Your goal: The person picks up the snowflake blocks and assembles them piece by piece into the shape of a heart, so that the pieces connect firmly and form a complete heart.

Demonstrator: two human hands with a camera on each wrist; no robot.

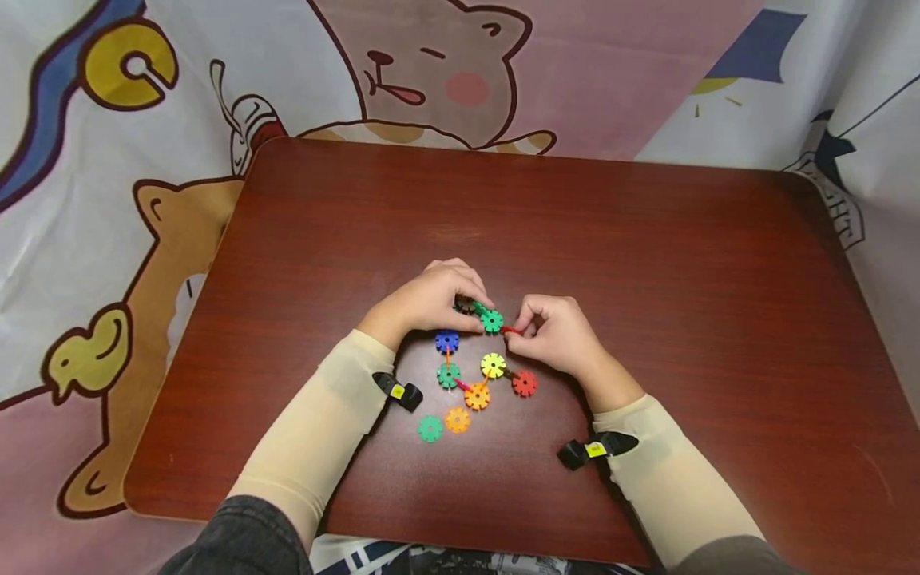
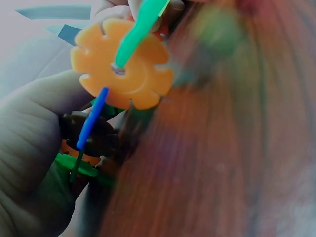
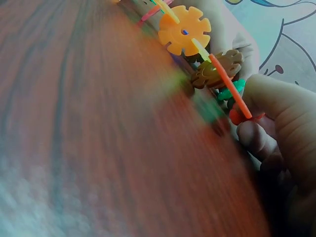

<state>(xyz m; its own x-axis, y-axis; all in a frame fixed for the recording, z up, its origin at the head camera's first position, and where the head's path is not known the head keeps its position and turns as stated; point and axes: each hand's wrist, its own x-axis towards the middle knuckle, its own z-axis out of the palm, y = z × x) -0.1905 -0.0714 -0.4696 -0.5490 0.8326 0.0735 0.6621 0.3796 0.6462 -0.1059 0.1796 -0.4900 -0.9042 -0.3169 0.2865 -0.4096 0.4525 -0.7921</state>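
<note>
My left hand (image 1: 434,295) holds a green notched disc (image 1: 492,321) between thumb and fingers, with a dark disc (image 1: 465,304) partly hidden beside it. At its right edge, a red disc (image 1: 511,329), seen nearly edge-on, is pinched by my right hand (image 1: 553,331). Below them lies a joined chain including a blue disc (image 1: 447,342), a yellow disc (image 1: 493,366) and another red disc (image 1: 525,383). An orange disc (image 2: 111,74) looms near the left fingers in the left wrist view. In the right wrist view, the right thumb and fingertip meet at a red disc (image 3: 237,117).
A loose green disc (image 1: 430,429) and a loose orange disc (image 1: 458,420) lie nearest me on the brown table (image 1: 647,239). Black wrist cameras are strapped over both pale sleeves. Printed cloth (image 1: 589,80) hangs behind the table's far edge.
</note>
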